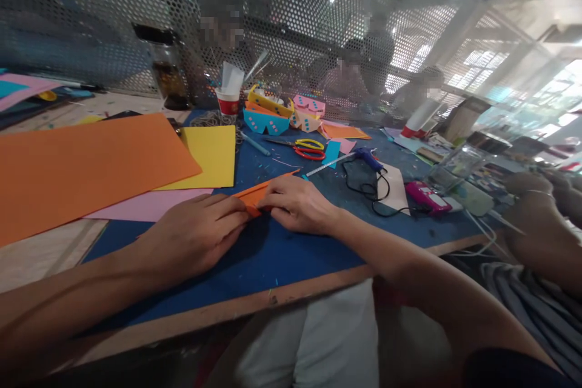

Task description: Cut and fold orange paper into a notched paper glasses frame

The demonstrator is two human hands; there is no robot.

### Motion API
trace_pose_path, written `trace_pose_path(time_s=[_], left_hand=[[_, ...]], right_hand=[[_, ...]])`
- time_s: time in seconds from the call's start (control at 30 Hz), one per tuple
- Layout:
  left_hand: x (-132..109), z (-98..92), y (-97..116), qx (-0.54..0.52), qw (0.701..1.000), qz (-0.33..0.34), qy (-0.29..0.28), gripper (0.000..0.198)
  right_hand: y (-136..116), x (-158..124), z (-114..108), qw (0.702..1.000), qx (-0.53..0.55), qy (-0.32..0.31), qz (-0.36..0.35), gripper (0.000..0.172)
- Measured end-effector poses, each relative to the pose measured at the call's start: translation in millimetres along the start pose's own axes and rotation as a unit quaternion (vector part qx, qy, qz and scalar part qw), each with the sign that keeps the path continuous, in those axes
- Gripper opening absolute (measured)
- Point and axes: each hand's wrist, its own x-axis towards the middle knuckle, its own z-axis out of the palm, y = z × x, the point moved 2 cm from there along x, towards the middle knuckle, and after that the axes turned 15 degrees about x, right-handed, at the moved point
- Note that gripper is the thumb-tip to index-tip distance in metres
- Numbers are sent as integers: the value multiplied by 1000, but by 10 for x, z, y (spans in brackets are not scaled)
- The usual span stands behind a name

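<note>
A small folded orange paper piece (255, 193) lies on the blue table mat (282, 254) in front of me. My left hand (193, 235) lies flat over its near left end, fingers pressed down on it. My right hand (297, 204) presses the paper's right side with curled fingers, the tips pinching a fold. The long pointed tip of the paper sticks out toward the back right.
Large orange sheet (82, 167), yellow sheet (211, 156) and pink sheet (145, 205) lie at left. Scissors (304, 148), a blue glue gun (369, 159) with black cord, a pink device (427, 197), paper crafts (273, 115) and a cup (228, 103) stand behind. Another person's arm (541, 236) at right; a mesh screen behind.
</note>
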Motion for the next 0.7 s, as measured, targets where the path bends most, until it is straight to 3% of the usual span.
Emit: trace_pose_path(time_s=[0.43, 0.7], left_hand=[[-68, 18, 6, -48, 999, -14, 14, 34], [-32, -35, 30, -17, 999, 4, 29, 42]], right_hand=[[-75, -98, 25, 995, 76, 53, 49, 35], [-164, -101, -24, 988, 77, 114, 68, 27]])
